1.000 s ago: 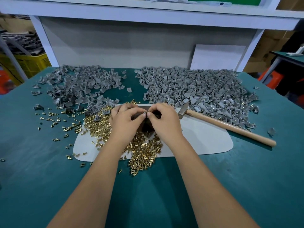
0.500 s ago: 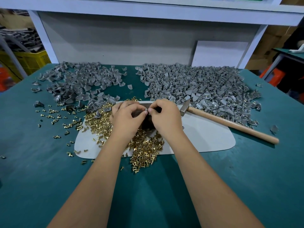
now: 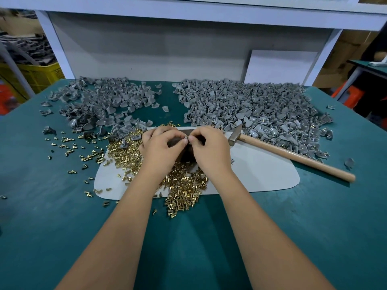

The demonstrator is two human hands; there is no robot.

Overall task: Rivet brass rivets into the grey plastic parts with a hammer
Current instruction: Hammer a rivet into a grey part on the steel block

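My left hand (image 3: 162,147) and my right hand (image 3: 209,147) meet fingertip to fingertip over a dark block on the white mat (image 3: 261,172). Together they pinch a small grey plastic part (image 3: 186,139), mostly hidden by the fingers; whether a rivet sits in it I cannot tell. Loose brass rivets (image 3: 184,187) lie heaped under and in front of my hands. The hammer (image 3: 293,155) lies to the right, its steel head beside my right hand and its wooden handle pointing right. Two heaps of grey plastic parts lie behind: one at the left (image 3: 104,107), a larger one at the right (image 3: 255,109).
The table top (image 3: 293,227) is covered in green matting. Stray rivets (image 3: 69,143) dot it left of the mat. A white frame and grey back panel (image 3: 157,55) close off the far edge. A yellow crate (image 3: 31,76) stands beyond the left corner.
Both hands have stayed together over the block, with only small finger movements on the part. The hammer has not moved.
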